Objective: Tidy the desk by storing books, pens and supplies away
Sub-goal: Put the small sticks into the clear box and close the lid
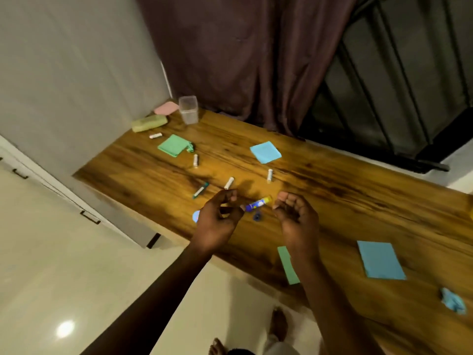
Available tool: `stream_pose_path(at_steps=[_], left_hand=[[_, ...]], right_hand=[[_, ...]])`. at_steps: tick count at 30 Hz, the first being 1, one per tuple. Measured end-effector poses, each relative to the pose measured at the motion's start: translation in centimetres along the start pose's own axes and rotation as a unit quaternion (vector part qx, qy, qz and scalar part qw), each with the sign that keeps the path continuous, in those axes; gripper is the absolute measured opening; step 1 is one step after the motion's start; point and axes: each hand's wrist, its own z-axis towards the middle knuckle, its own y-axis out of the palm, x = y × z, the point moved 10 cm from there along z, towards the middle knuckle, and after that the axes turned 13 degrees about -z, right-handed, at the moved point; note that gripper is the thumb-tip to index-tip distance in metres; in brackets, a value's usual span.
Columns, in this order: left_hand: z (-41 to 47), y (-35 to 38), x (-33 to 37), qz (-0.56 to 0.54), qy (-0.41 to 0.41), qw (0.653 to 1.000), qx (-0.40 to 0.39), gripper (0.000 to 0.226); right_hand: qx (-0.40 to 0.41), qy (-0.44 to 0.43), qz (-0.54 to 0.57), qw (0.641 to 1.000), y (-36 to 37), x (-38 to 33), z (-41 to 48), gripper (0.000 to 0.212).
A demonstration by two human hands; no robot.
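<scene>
- Blue stick (257,203), well short of the clear container (188,110), was pinched at one end by the left hand (220,216). The right hand (294,213) hovered by its other end, loosely curled and holding nothing.
- A dark cap (257,217) lay just below the stick, probably to be refitted first.
- A white stick (229,182) lay nearer the container, the likely store for both.
</scene>
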Motion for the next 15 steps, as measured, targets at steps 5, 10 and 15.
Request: stream_pose_path(at_steps=[5,10,15], left_hand=[[0.7,-6.4,0.8,0.002,0.006,1.000,0.022,0.039],[3.3,-10.9,1.5,0.003,0.022,0.999,0.043,0.028],[8.2,-14.1,2.1,0.025,0.028,0.998,0.042,0.034]], right_hand=[[-0.053,-0.003,0.011,0.999,6.4,-2.7,-0.6,0.028],[-0.091,-0.001,0.015,0.996,11.7,-4.7,0.8,0.026],[-0.100,0.015,0.029,0.994,16.5,-5.8,4.1,0.028]])
